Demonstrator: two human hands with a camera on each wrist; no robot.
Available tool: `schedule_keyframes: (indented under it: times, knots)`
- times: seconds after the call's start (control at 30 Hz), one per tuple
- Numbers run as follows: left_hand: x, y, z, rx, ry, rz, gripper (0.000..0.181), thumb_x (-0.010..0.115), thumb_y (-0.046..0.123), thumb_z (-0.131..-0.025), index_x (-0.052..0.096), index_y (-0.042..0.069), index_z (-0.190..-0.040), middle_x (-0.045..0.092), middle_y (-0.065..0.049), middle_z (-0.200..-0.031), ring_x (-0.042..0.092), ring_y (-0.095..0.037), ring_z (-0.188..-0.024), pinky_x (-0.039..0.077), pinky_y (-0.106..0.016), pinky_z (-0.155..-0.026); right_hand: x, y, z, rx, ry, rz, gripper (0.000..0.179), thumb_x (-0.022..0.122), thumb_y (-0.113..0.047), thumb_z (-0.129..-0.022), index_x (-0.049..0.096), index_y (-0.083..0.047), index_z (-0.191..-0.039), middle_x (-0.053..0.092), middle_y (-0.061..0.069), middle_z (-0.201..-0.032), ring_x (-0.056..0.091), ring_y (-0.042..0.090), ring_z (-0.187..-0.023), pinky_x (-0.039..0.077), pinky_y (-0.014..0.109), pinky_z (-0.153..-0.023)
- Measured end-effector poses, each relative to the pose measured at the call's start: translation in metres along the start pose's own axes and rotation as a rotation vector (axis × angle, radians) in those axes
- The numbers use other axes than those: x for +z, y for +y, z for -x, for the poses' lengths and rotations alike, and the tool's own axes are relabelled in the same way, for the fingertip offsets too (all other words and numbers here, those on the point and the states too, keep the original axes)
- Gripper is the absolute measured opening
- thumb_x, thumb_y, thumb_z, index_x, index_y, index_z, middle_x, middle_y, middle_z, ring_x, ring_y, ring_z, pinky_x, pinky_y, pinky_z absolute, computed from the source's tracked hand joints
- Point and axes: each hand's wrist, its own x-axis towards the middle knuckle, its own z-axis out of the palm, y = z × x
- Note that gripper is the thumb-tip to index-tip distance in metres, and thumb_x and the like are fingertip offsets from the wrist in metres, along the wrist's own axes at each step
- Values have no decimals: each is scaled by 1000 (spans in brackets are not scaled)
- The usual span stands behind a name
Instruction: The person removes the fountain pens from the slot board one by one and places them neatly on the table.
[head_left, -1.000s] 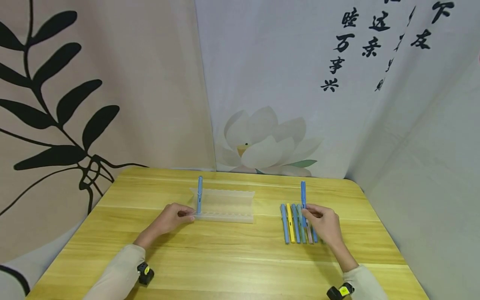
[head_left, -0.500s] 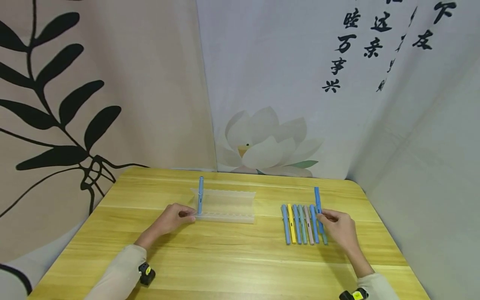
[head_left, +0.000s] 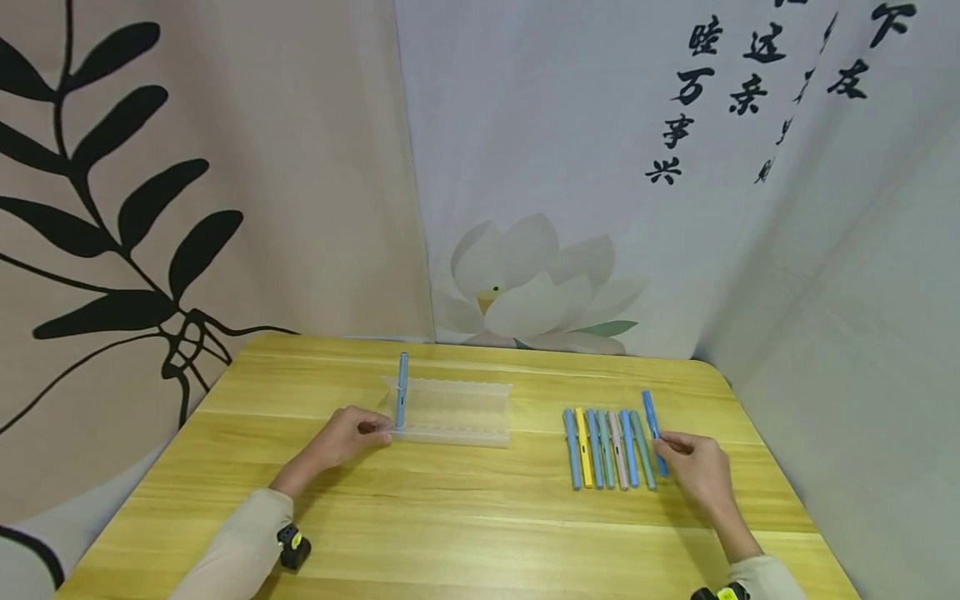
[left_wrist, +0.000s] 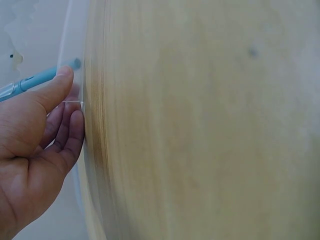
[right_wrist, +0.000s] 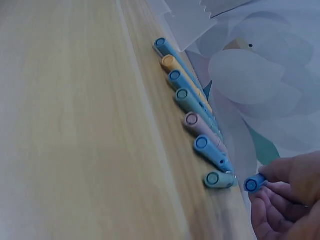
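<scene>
My left hand (head_left: 352, 439) pinches the front left corner of a clear plastic pen rack (head_left: 457, 408). In the left wrist view, thumb and fingers close on its see-through edge (left_wrist: 72, 30). One light blue pen (head_left: 402, 392) rests in the rack's left end, just beside that hand. On the right, my right hand (head_left: 697, 471) pinches a blue pen (head_left: 650, 414) around its middle, at the right end of a row of pens. The nearest pen in the row is a green one (head_left: 642, 450); a small gap separates the two in the right wrist view.
The row also has a yellow pen (head_left: 583, 447), a pinkish pen (head_left: 618, 450) and several blue or green ones, side by side. Everything is on a wooden table (head_left: 450, 525). Behind its far edge hangs a curtain (head_left: 525, 167) printed with a lotus and characters.
My right hand has carried the blue pen rightward, from above the row to its right end, and lowered it. The left hand and the rack have stayed put.
</scene>
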Motion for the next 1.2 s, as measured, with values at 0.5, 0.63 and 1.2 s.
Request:
schedule_keyframes:
  times: [0.5,0.63,1.2]
  knots:
    - [-1,0,1,24,-10,13,26,71,18,-98,75,4,-120,76,-8,-112,69,-19,-101,58,-39,-89,1,18,1,8,-13,77,32,72,-23,-95,77,4,-111,77,17,-99,71,37,-94,57,43,-75]
    - [-1,1,2,33,-10,15,27,70,18,-98,75,2,-119,75,-9,-112,69,-19,-100,58,-40,-88,2,19,0,14,-16,84,30,74,-23,-94,78,3,-108,78,14,-95,72,34,-90,56,41,-74]
    - [-2,6,2,20,-12,17,30,71,19,-98,74,-1,-120,75,-12,-113,69,-22,-100,58,-43,-88,0,18,-2,18,-10,77,33,76,-28,-93,78,3,-106,78,12,-90,72,26,-81,56,37,-69]
